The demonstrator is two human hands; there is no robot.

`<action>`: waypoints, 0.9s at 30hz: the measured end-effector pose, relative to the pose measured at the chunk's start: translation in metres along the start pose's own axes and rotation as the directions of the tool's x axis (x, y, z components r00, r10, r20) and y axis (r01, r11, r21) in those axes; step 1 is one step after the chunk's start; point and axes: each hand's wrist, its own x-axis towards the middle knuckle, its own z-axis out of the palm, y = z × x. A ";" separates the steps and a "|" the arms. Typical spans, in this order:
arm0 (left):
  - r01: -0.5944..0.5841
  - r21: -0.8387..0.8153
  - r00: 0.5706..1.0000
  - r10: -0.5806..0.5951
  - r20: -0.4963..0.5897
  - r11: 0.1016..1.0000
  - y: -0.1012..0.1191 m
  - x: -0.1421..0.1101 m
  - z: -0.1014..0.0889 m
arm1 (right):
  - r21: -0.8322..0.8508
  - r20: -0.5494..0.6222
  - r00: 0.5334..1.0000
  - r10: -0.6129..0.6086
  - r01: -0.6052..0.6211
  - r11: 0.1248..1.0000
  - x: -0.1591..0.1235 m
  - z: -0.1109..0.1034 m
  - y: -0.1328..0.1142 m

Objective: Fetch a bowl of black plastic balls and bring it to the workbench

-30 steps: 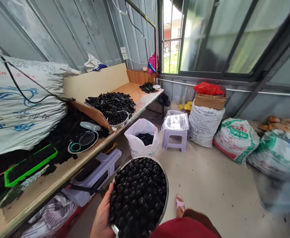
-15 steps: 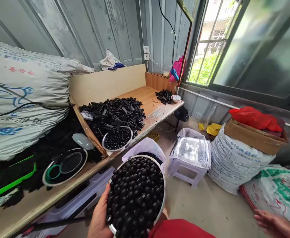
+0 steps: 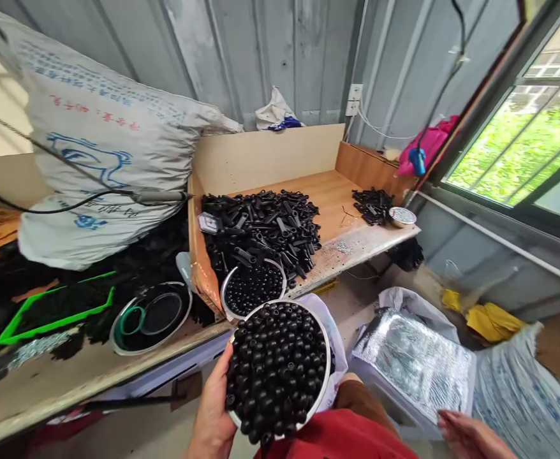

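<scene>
Near the bench (image 3: 366, 240) and foil-topped stool (image 3: 414, 366), you held a bowl (image 3: 327, 376), seemingly a steadying step that called for keeping it level; your left hand (image 3: 215, 408) clasped its side, your right hand (image 3: 474, 435), fingers loosely extended, looked empty; black beads (image 3: 280, 363) filled it.

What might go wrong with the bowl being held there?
The bowl is heaped with black beads, so a tilt might spill some. Only the left hand holds it, so it could tip. A second bowl sits near the edge of the table and might get knocked.
</scene>
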 end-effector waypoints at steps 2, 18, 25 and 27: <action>-0.026 -0.055 0.999 0.025 -0.023 0.998 0.002 0.005 0.001 | 0.005 0.133 0.989 -0.071 0.071 0.997 0.014 0.041 -0.064; -0.292 -0.483 0.931 0.129 -0.342 0.825 -0.004 0.068 0.067 | 0.093 0.772 0.603 -0.201 0.205 0.974 0.042 0.356 -0.244; -0.291 -0.730 0.954 0.124 -0.274 0.618 -0.026 0.101 0.103 | -0.073 0.851 0.525 -0.011 0.140 0.987 0.056 0.376 -0.259; -0.331 -0.731 0.939 0.130 -0.320 0.597 -0.032 0.110 0.106 | -0.130 0.866 0.497 0.063 0.101 0.986 0.062 0.379 -0.262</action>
